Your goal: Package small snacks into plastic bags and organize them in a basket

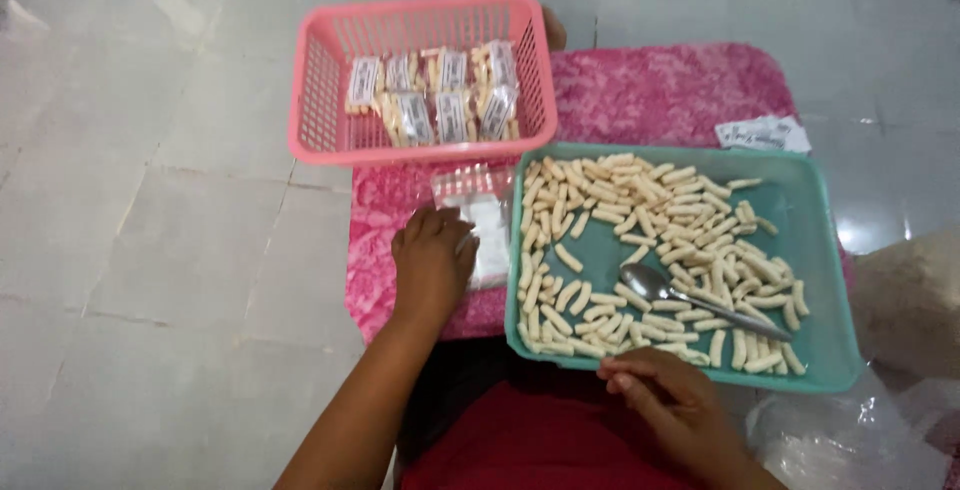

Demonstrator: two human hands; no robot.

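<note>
Reaching forward in the head view, the left hand point(432, 262) rests palm down on a small stack of clear plastic bags point(480, 220) lying on the pink fluffy mat point(650, 95), its fingers curled onto the top bag as if to pick one off; whether it truly grips a bag I cannot tell. The right hand point(668, 400) sits at the near rim of the teal tray point(815, 240), fingers loosely pinched, seemingly on nothing or on something too small to see.

By my judgement the step in hand is fetching a fresh bag for filling. Separating a single thin bag and opening its mouth would call for both hands, then the spoon point(690, 300).

Counted: one teal tray of pale finger-shaped snack sticks point(640, 200), far too many to count; one metal spoon lying among them; one pink basket point(320, 100) holding about seven filled packets point(440, 100); one folded paper point(765, 135) beyond the tray.
</note>
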